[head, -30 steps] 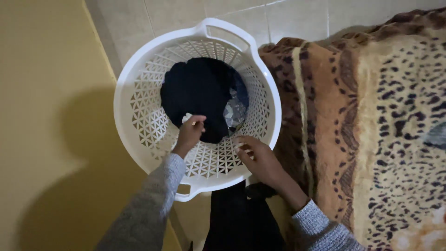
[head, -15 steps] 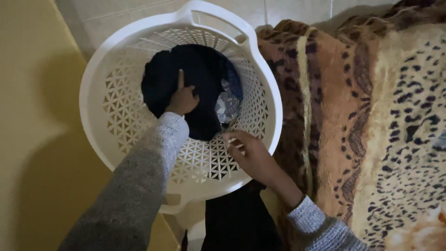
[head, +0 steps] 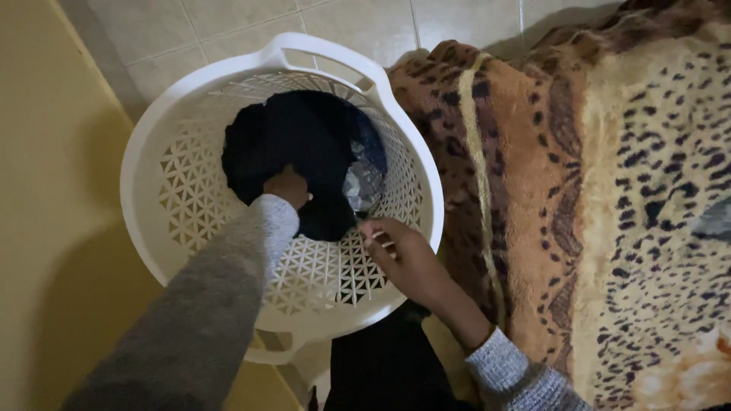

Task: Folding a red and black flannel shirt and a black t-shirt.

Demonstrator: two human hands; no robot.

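A white round laundry basket (head: pixel 175 122) with a lattice wall stands on the tiled floor. A dark navy garment (head: pixel 297 141) lies in its bottom, next to a small grey patterned cloth (head: pixel 362 183). My left hand (head: pixel 288 187) reaches down inside and presses into the dark garment with its fingers curled into the fabric. My right hand (head: pixel 396 250) rests on the basket's inner wall near the front rim, fingers bent, close to the edge of the garment. Grey sleeves cover both my arms.
A leopard-print blanket (head: pixel 609 190) in brown and cream hangs over a bed at the right, touching the basket. A yellow wall (head: pixel 53 251) rises at the left. Pale floor tiles (head: pixel 251 23) show behind the basket. Dark fabric (head: pixel 381 365) lies below the basket's front rim.
My left hand has gone from the garment's near edge deeper into the basket, and its fingers have curled into the dark fabric. My right hand has stayed at the front wall.
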